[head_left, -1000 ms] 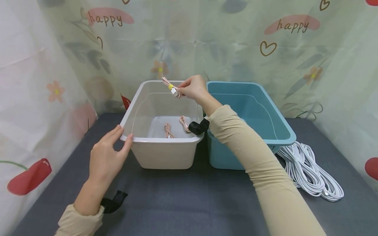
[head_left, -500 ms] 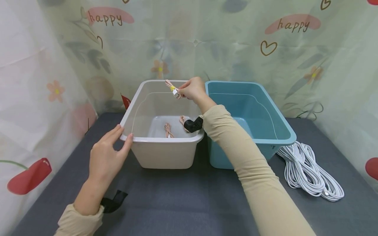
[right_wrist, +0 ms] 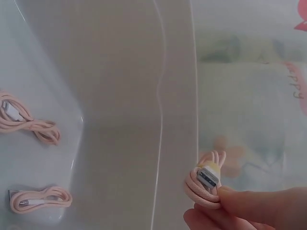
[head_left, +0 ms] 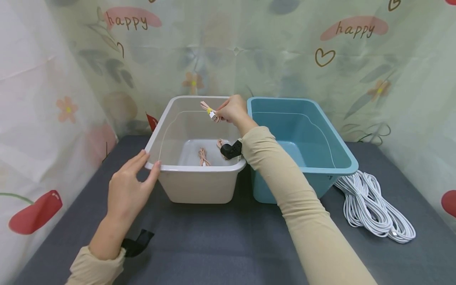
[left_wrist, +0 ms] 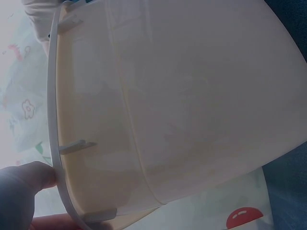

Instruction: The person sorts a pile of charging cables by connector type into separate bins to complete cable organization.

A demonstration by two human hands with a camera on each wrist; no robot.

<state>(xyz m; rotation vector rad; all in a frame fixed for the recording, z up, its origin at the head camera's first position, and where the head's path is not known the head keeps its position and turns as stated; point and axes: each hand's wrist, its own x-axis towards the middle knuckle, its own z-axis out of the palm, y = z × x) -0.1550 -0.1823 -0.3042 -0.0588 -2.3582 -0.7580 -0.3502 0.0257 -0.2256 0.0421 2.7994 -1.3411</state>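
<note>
A peach charging cable [head_left: 211, 113], coiled and tied with a yellow band, is pinched between the thumb and fingers of my right hand [head_left: 234, 109] over the far right part of the beige bin [head_left: 199, 188]. Its silver USB plug [right_wrist: 208, 178] shows clearly in the right wrist view. On the bin floor lie two similar bundled cables, one cable [head_left: 203, 157] in plain sight and another cable [head_left: 220, 143] partly covered by the wrist strap. My left hand [head_left: 128, 190] rests on the bin's front left corner, fingers fairly straight, thumb on the front rim.
Right of the beige bin stands a teal bin [head_left: 329, 171], partly behind my right arm. Large coils of white cable [head_left: 377, 209] lie on the dark tablecloth [head_left: 213, 245] beside it. A patterned curtain [head_left: 235, 71] hangs behind and along both sides.
My right hand with the peach cable has come slightly lower and a little to the right; the right forearm has shifted left. My left hand stays on the rim.
</note>
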